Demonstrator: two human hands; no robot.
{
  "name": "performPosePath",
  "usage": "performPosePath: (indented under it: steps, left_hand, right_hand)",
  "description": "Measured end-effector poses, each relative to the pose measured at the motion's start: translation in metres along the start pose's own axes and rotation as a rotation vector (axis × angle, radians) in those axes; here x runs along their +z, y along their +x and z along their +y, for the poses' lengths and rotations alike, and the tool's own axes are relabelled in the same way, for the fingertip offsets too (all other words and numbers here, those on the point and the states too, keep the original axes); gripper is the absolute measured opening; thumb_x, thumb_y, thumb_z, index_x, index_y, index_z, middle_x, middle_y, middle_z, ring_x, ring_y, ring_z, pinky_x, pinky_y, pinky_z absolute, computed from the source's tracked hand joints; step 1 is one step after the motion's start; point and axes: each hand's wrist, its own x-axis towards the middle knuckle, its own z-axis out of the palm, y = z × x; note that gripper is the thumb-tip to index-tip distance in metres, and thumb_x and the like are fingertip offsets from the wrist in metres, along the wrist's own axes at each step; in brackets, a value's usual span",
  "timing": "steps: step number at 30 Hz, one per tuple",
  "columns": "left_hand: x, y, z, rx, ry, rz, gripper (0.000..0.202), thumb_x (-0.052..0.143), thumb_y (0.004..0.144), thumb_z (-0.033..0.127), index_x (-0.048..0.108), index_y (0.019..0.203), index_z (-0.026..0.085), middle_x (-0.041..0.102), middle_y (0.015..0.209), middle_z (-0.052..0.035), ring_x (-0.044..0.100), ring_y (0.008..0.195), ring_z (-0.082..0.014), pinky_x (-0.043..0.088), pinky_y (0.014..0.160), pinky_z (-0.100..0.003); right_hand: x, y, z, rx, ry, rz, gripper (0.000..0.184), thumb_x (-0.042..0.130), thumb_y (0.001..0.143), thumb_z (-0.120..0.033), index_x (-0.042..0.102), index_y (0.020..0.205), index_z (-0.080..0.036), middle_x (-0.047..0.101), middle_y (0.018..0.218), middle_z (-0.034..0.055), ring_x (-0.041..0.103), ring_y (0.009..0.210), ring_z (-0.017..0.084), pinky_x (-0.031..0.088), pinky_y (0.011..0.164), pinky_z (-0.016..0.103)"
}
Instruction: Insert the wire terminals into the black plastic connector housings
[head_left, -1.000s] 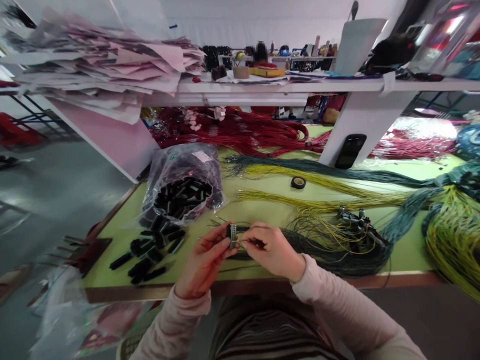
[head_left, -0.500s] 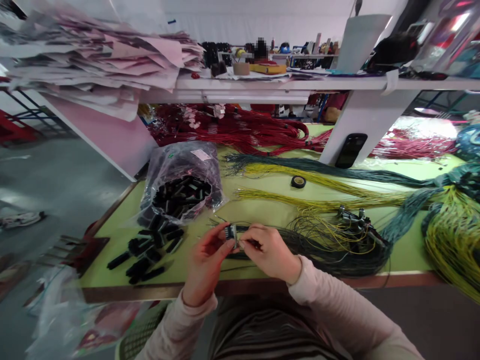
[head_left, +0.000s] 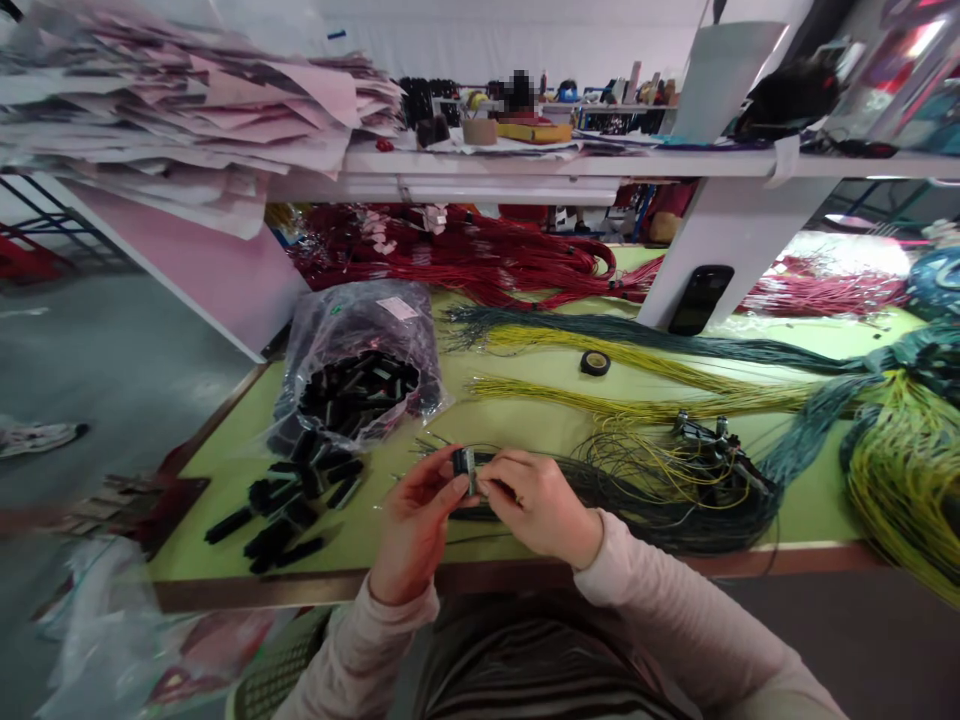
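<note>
My left hand (head_left: 420,520) pinches a small black connector (head_left: 463,466) between thumb and fingers, just above the near edge of the green table (head_left: 525,420). My right hand (head_left: 536,505) is closed right beside it, fingertips pressed to the connector's right side, gripping a thin dark wire I can barely make out. A bundle of dark green wires (head_left: 660,500) runs from under my right hand off to the right. Loose black connectors (head_left: 289,505) lie to the left of my hands.
A clear plastic bag of black connectors (head_left: 360,375) sits at the table's left. Yellow wire bundles (head_left: 637,405), red wires (head_left: 487,260), a tape roll (head_left: 595,363) and a black phone (head_left: 701,298) lie behind. A shelf with stacked papers (head_left: 187,120) overhangs the table.
My hands stay together on the connector and have barely shifted. The view has drifted slightly to the left.
</note>
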Motion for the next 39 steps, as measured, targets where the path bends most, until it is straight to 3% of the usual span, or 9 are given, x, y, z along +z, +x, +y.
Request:
performPosePath:
  steps: [4, 9, 12, 15, 18, 22, 30, 34, 39]
  left_hand:
    - [0.002, 0.0, -0.007, 0.089, 0.056, 0.031, 0.034, 0.078, 0.059, 0.019, 0.071, 0.092, 0.023, 0.062, 0.073, 0.0019, 0.06, 0.064, -0.0101, 0.056, 0.056, -0.021]
    - [-0.001, 0.009, -0.006, -0.019, -0.043, -0.019, 0.034, 0.08, 0.056, 0.02, 0.072, 0.089, 0.021, 0.064, 0.071, 0.0013, 0.06, 0.059, -0.0096, 0.054, 0.051, -0.018]
    - [-0.006, 0.028, -0.007, -0.074, -0.096, -0.02, 0.032, 0.079, 0.057, 0.02, 0.071, 0.088, 0.019, 0.065, 0.071, 0.0008, 0.063, 0.06, -0.0099, 0.054, 0.054, -0.018]
    - [-0.011, 0.053, -0.015, -0.129, -0.056, -0.026, 0.032, 0.079, 0.059, 0.02, 0.069, 0.09, 0.019, 0.063, 0.069, 0.0022, 0.065, 0.062, -0.012, 0.055, 0.057, -0.019]
    - [-0.012, 0.07, -0.023, -0.127, 0.0, -0.049, 0.036, 0.078, 0.059, 0.022, 0.067, 0.093, 0.018, 0.06, 0.065, 0.0047, 0.066, 0.06, -0.0131, 0.055, 0.055, -0.021]
    - [-0.018, 0.074, -0.024, -0.104, 0.042, -0.036, 0.038, 0.077, 0.061, 0.023, 0.066, 0.096, 0.017, 0.057, 0.064, 0.0052, 0.065, 0.058, -0.0123, 0.053, 0.052, -0.02]
    - [-0.025, 0.072, -0.024, -0.141, -0.013, -0.033, 0.035, 0.077, 0.061, 0.022, 0.067, 0.094, 0.017, 0.06, 0.063, 0.0032, 0.062, 0.055, -0.0103, 0.042, 0.041, -0.014]
    - [-0.024, 0.072, -0.026, -0.143, -0.012, -0.041, 0.036, 0.076, 0.062, 0.022, 0.066, 0.096, 0.016, 0.061, 0.067, 0.0018, 0.062, 0.056, -0.0102, 0.042, 0.042, -0.015]
    - [-0.025, 0.07, -0.025, -0.149, -0.03, -0.042, 0.036, 0.076, 0.061, 0.022, 0.066, 0.095, 0.017, 0.06, 0.067, 0.0025, 0.062, 0.055, -0.0103, 0.041, 0.042, -0.015]
  right_hand:
    - [0.007, -0.002, 0.005, -0.024, -0.118, 0.007, 0.02, 0.042, 0.087, -0.016, 0.059, 0.076, -0.016, 0.059, 0.073, 0.0057, 0.053, 0.068, 0.014, 0.044, 0.066, 0.024]
    - [0.006, -0.003, 0.011, 0.037, 0.171, 0.075, 0.019, 0.048, 0.087, -0.021, 0.061, 0.075, -0.015, 0.058, 0.068, 0.0028, 0.053, 0.061, 0.01, 0.043, 0.059, 0.02]
    - [-0.002, 0.005, 0.028, 0.152, 0.225, -0.003, 0.026, 0.046, 0.09, -0.028, 0.063, 0.077, -0.014, 0.061, 0.068, 0.002, 0.054, 0.061, 0.009, 0.043, 0.058, 0.018]
    - [-0.01, 0.026, 0.063, 0.313, -0.135, -0.192, 0.036, 0.036, 0.095, -0.03, 0.063, 0.079, -0.013, 0.064, 0.072, 0.003, 0.057, 0.065, 0.011, 0.043, 0.061, 0.019]
    - [-0.013, 0.051, 0.101, 0.452, -0.639, -0.298, 0.026, 0.039, 0.092, -0.02, 0.065, 0.09, -0.013, 0.066, 0.09, 0.0098, 0.058, 0.082, 0.017, 0.043, 0.071, 0.025]
    - [-0.009, 0.065, 0.126, 0.475, -0.794, -0.383, 0.022, 0.043, 0.084, -0.005, 0.065, 0.09, -0.007, 0.064, 0.094, 0.0169, 0.055, 0.093, 0.024, 0.041, 0.076, 0.032]
    - [-0.01, 0.05, 0.128, 0.409, -0.888, -0.463, 0.024, 0.038, 0.09, -0.011, 0.059, 0.101, -0.01, 0.06, 0.102, 0.0167, 0.052, 0.096, 0.023, 0.04, 0.077, 0.033]
    - [-0.008, 0.051, 0.127, 0.368, -0.885, -0.49, 0.02, 0.043, 0.086, -0.007, 0.062, 0.094, -0.01, 0.063, 0.095, 0.0164, 0.053, 0.093, 0.023, 0.04, 0.077, 0.032]
    - [-0.015, 0.05, 0.118, 0.313, -0.865, -0.411, 0.019, 0.044, 0.088, -0.012, 0.062, 0.095, -0.011, 0.063, 0.098, 0.0149, 0.054, 0.094, 0.023, 0.042, 0.077, 0.031]
